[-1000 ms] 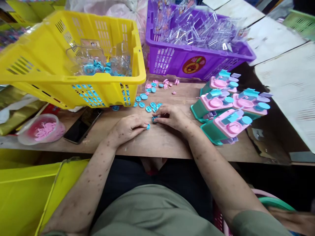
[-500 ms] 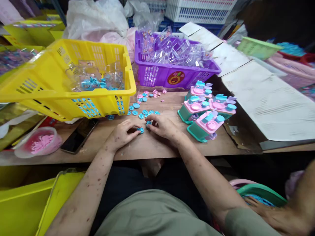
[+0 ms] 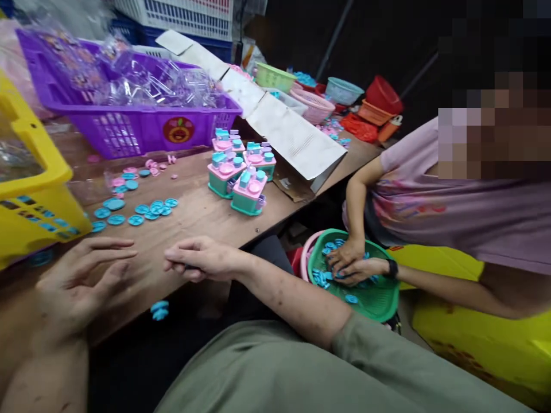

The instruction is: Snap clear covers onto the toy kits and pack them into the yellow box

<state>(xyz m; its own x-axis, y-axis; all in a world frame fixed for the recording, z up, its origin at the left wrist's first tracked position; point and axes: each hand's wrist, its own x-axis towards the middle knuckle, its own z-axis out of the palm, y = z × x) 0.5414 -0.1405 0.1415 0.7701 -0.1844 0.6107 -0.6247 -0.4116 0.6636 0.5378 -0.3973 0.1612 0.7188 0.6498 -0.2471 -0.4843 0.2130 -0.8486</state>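
Note:
My left hand (image 3: 86, 281), blurred, hovers at the table's left front with fingers apart and nothing in it. To its right, my right hand (image 3: 200, 258) is closed, its fingers curled together; what they hold, if anything, is hidden. Below both hands, past the table edge, a blue piece (image 3: 159, 310) hangs in the air, touching neither hand. Several blue discs (image 3: 136, 219) lie on the table beyond my hands, with small pink pieces (image 3: 154, 171) farther back. Pink and green toy units (image 3: 247, 195) stand together to the right of them.
A purple basket (image 3: 142, 129) of clear packages stands at the back, a yellow basket (image 3: 43, 201) at the left. White cardboard (image 3: 297, 137) lies beyond the toy units. At the right, another person's hands (image 3: 350, 264) are in a green basket (image 3: 379, 304) of blue pieces.
The view has swung right, bringing the other person into sight. My hands have moved apart; my left hand has opened. A blue piece is now loose in the air below them.

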